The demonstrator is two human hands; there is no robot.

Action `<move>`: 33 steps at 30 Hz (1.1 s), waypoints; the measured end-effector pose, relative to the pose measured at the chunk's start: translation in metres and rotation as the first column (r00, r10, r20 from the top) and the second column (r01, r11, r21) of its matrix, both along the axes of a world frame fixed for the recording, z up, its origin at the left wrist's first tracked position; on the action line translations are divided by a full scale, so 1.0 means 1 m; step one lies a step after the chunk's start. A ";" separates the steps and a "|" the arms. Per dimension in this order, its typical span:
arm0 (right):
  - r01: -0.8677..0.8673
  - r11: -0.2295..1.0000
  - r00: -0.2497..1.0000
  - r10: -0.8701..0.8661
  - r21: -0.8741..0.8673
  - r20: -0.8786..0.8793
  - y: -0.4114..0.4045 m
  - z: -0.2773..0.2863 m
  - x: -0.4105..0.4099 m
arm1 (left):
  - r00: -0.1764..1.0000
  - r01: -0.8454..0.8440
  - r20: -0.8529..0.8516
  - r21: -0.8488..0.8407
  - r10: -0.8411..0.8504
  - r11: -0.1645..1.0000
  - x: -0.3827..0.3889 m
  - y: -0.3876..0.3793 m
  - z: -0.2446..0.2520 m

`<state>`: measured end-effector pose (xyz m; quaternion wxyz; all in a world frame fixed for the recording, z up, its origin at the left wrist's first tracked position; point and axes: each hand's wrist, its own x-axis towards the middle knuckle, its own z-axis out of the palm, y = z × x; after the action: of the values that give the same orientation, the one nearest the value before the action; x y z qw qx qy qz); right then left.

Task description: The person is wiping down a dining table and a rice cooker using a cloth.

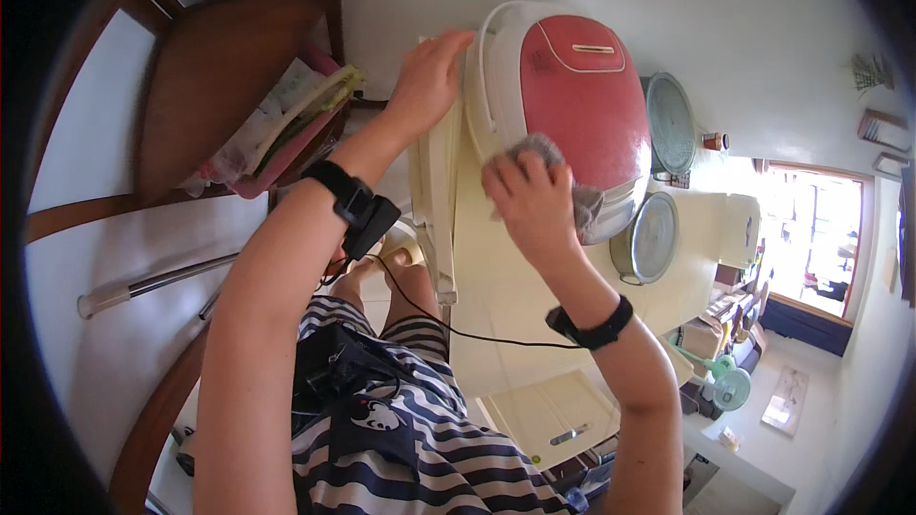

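A rice cooker [583,111] with a red lid and a pale body stands on the cream table top [501,300]. Its white carrying handle [484,61] curves along the left side. My right hand [533,204] grips a grey cloth [540,150] against the cooker's near edge, and part of the cloth hangs out beside the fingers. At the cooker's left side is my left hand [429,79], fingers stretched toward the handle. It holds nothing that I can see; whether the fingertips touch the cooker is unclear.
Two lidded metal pots [655,237] and a small jar [715,141] stand right of the cooker. A brown wooden chair [222,64] carries bagged vegetables [293,121]. A thin black cable [479,336] runs between my wrists. Farther right is a green fan [731,388].
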<state>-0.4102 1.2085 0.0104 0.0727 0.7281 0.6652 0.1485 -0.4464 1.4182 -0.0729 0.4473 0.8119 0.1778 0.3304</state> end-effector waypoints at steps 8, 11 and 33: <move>0.070 0.976 0.973 -0.021 0.204 -0.232 0.075 0.047 0.017 | 0.998 -0.048 -0.055 -0.143 0.041 0.989 -0.032 -0.001 -0.002; 0.114 0.946 0.977 -0.051 0.303 -0.209 0.125 0.033 0.041 | 0.997 -0.065 -0.040 -0.162 0.059 0.985 -0.024 -0.009 -0.002; 0.936 0.176 0.329 -0.121 0.306 -0.936 -0.135 0.009 0.120 | 0.977 0.199 -0.097 0.064 -0.192 0.978 0.016 -0.057 0.052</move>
<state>-0.2898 1.0732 0.0195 -0.5264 0.8399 0.0899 0.0968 -0.4300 1.3613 -0.0207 0.4389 0.8554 0.1048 0.2542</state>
